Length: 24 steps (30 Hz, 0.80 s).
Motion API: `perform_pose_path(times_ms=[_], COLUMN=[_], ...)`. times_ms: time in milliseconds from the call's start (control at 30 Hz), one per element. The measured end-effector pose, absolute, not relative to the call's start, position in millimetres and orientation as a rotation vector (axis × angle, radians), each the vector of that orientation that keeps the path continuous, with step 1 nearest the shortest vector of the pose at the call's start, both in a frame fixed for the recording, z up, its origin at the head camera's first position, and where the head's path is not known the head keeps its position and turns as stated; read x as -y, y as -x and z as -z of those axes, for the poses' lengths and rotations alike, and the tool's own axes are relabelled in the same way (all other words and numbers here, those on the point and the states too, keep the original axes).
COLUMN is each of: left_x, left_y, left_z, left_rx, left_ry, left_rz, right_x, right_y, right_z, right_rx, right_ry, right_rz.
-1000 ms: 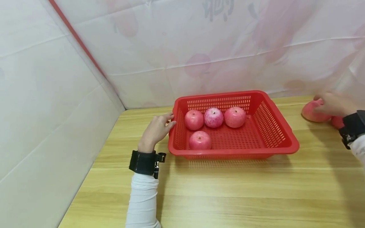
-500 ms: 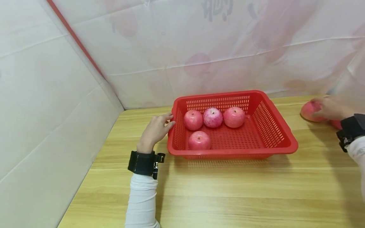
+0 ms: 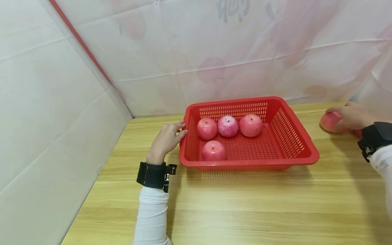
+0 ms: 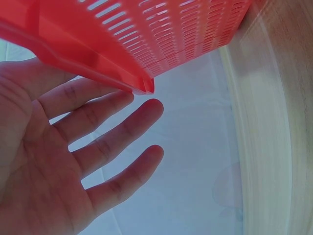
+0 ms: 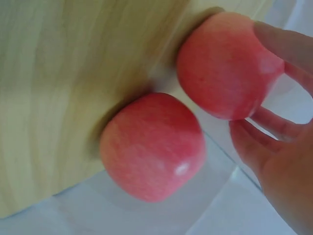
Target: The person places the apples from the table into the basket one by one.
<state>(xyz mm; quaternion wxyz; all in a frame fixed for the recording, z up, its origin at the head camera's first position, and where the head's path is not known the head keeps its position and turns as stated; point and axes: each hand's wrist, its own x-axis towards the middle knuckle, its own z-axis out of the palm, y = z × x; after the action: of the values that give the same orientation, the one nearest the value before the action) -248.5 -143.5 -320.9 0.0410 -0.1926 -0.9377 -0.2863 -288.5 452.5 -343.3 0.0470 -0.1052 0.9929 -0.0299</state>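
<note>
Right hand (image 3: 356, 115) has its fingers and thumb curled about the upper sides of a pinkish-red apple (image 3: 330, 121), at the right of the head view; whether this fruit bears fully on the wood-grain tabletop (image 3: 245, 211) cannot be told. A second apple (image 5: 152, 147) sits just beside it, lower centre of the right wrist view. Left hand (image 3: 165, 140) is held fairly wide, fingers loosely straight against the left rim of a red slotted plastic basket (image 3: 309, 160), mid-frame, with four apples inside: three in a row along the back, the middle one streaked, and one at the front left. Handling estimate: the gripped fruit should be firm, moderately heavy for its bulk, its smooth, glossy skin somewhat slippery and prone to bruising if dropped or squeezed hard. Best hold is probably round its widest part, thumb opposing spread fingers. The basket looks light and slightly flexible, so a steadying touch at the rim seems sensible. Compared with one second ago: the right hand and its fruit lie slightly farther left in the head view, fingers reaching farther over the top; the left hand and the four basket apples keep their arrangement.
</note>
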Motion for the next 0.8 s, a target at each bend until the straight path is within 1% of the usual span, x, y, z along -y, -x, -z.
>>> perform_pose_path(times_ms=[200,467,600,800], left_x=[144.1,144.6,144.6,145.6], left_y=[248.1,249.0,249.1,248.9], left_z=[320.5,321.3,321.0,321.5], left_rx=[2.874,2.868,2.869,2.866], left_ry=[0.584,0.598,0.602,0.611], left_rz=[0.892,0.912,0.906,0.899], right_x=[-439.0,-439.4,-441.8,-439.9], right_y=[286.3,286.8,287.8,286.1], right_z=[339.8,355.3,362.8,363.6], right_rx=[-3.021,-2.924,-2.939,-2.942], right_ry=[0.384,0.429,0.434,0.432], right_rz=[-0.008,0.220,0.252,0.251])
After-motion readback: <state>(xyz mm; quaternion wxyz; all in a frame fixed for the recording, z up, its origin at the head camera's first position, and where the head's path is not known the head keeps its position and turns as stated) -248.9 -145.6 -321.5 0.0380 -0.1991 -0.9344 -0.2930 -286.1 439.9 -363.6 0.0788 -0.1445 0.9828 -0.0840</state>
